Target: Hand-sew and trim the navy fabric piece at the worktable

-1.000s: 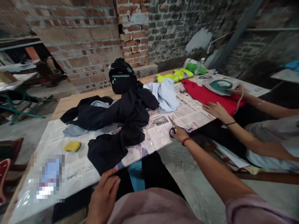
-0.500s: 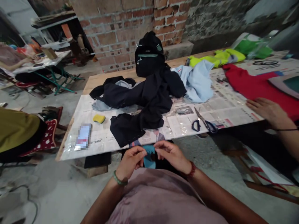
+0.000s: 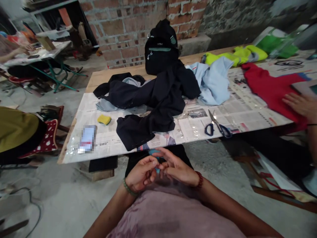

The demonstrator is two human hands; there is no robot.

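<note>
Both hands are together over my lap, just in front of the table edge. My left hand is closed in a pinch, thumb against forefinger. Whatever lies in that pinch is too small to make out. My right hand, with a red bead bracelet, reaches across to the left fingertips; its forefinger is stretched out and its thumb is apart from it. Behind the fingers, a light blue piece on my lap shows only in part. Beyond, a dark garment lies crumpled on the newspaper-covered table.
Scissors lie open near the front edge. A yellow sponge and a phone are on the left. Behind stand a black backpack and a light blue cloth. At right, another person's hand rests on red cloth.
My hands have moved together, and the right fingers have loosened and now cover most of the light blue piece. The neighbour's hand at right has slid farther onto the red cloth.
</note>
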